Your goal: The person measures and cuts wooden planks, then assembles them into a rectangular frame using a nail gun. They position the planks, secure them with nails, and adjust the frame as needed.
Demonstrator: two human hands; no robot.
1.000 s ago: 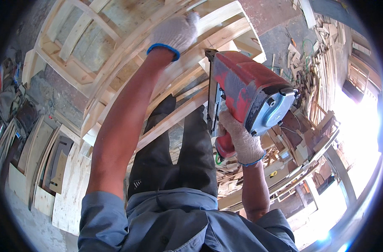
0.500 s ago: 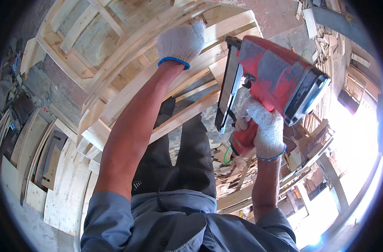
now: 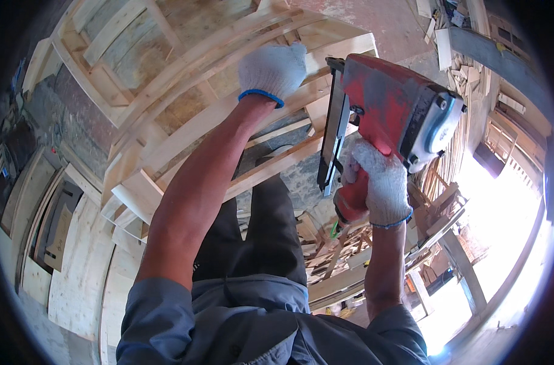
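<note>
My right hand [image 3: 383, 185], in a white knit glove, is wrapped round the handle of a red, scuffed nail gun [image 3: 383, 100]. The gun is held up at the right, its long dark magazine [image 3: 333, 128] beside the end of a wooden frame [image 3: 277, 165]. This frame is built of pale curved rails with short cross pieces. At its upper rails, my left hand [image 3: 272, 70], gloved in white with a blue cuff, is closed over the wood; its fingertips are mostly hidden from view.
Cut boards and panels [image 3: 76, 274] stand at the left. A heap of wood offcuts [image 3: 344, 255] lies beyond my legs at the lower right, with long strips stacked farther right. Bright light [image 3: 502, 207] washes out the right side. A green hose end [image 3: 334, 230] shows below the gun.
The nail gun has tilted slightly and dropped a little to the left in view. My left hand has shifted slightly right and down in view, staying at the frame.
</note>
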